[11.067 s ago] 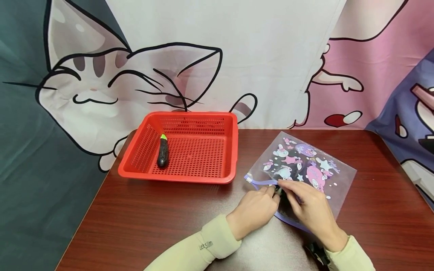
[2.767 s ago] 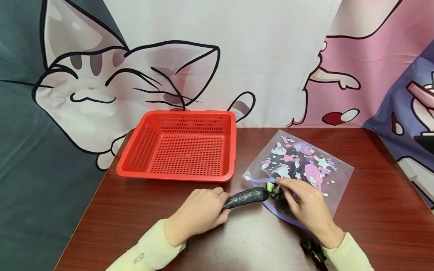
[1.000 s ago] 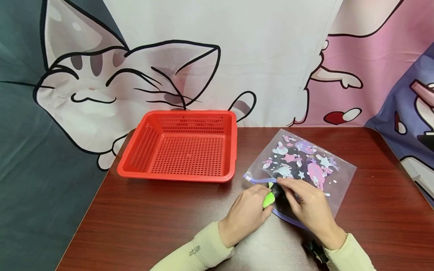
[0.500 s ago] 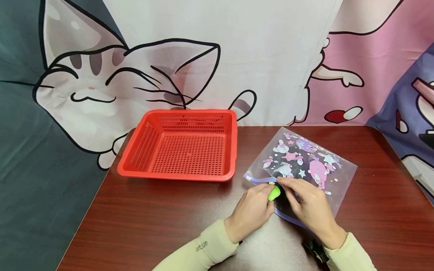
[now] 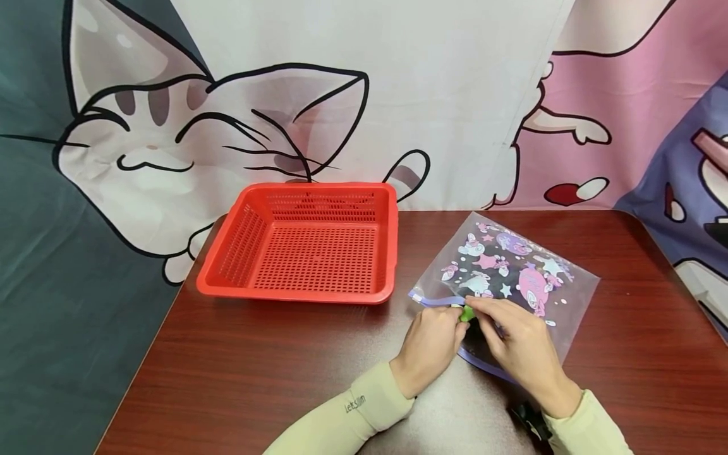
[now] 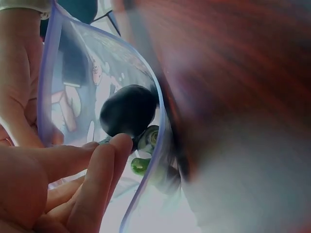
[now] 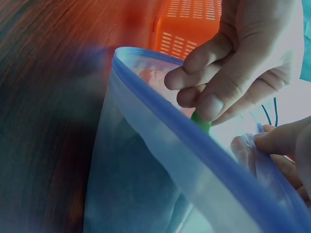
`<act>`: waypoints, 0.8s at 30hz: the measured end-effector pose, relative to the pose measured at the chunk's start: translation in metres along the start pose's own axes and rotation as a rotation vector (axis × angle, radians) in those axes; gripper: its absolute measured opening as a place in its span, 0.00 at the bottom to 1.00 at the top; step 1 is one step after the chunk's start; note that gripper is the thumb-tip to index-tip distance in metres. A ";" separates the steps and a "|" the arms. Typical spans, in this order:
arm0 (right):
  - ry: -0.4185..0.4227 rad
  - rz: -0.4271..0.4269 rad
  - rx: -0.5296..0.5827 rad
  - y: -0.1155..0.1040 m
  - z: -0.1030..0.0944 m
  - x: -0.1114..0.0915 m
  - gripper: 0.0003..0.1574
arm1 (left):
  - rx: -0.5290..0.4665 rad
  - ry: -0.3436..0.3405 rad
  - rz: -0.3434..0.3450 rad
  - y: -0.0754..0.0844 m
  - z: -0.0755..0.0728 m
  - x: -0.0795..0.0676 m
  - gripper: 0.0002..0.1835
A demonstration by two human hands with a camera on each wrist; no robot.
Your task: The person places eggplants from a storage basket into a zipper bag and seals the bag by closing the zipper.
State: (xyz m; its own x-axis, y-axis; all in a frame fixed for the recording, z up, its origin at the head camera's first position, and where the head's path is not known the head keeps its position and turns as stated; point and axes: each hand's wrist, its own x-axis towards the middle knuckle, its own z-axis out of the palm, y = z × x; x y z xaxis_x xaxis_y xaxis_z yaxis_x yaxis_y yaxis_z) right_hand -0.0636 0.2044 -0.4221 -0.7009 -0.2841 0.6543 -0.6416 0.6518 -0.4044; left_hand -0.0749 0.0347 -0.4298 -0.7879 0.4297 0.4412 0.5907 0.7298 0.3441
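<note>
My left hand reaches into the mouth of a clear zip bag with purple edging and pink and white cartoon prints. Its thumb and fingers pinch the bright green stem end of a long dark vegetable, whose blackish body lies within the bag in the left wrist view. With its thumb and fingertips, my right hand holds the bag's purple rim up and apart. Beside the dark body are a green-ended piece and another rounded dark green piece, both partly hidden.
A red perforated basket stands at the back left of the brown wooden table, with nothing lying in it. A cartoon-printed cloth hangs behind the table. Under the right wrist is a small black device.
The dark vegetable from the basket has been picked up by my left hand, turned around and pushed into the bag, stem end last. My right hand has kept hold of the rim.
</note>
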 end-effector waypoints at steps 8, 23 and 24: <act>-0.017 0.026 0.000 -0.001 0.000 0.001 0.16 | -0.009 -0.013 -0.007 -0.002 -0.003 0.000 0.08; 0.037 -0.027 -0.011 -0.001 0.000 0.002 0.27 | 0.357 0.152 -0.079 -0.020 -0.037 -0.027 0.03; 0.035 -0.025 -0.014 -0.001 0.000 0.002 0.27 | 0.396 0.167 -0.084 -0.022 -0.037 -0.028 0.04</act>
State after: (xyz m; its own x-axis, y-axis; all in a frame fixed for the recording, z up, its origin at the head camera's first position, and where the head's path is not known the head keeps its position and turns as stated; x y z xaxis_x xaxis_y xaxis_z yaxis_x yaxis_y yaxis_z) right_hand -0.0646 0.2035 -0.4202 -0.6735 -0.2758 0.6858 -0.6539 0.6550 -0.3787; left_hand -0.0590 -0.0127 -0.4192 -0.7719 0.2923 0.5645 0.3880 0.9201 0.0541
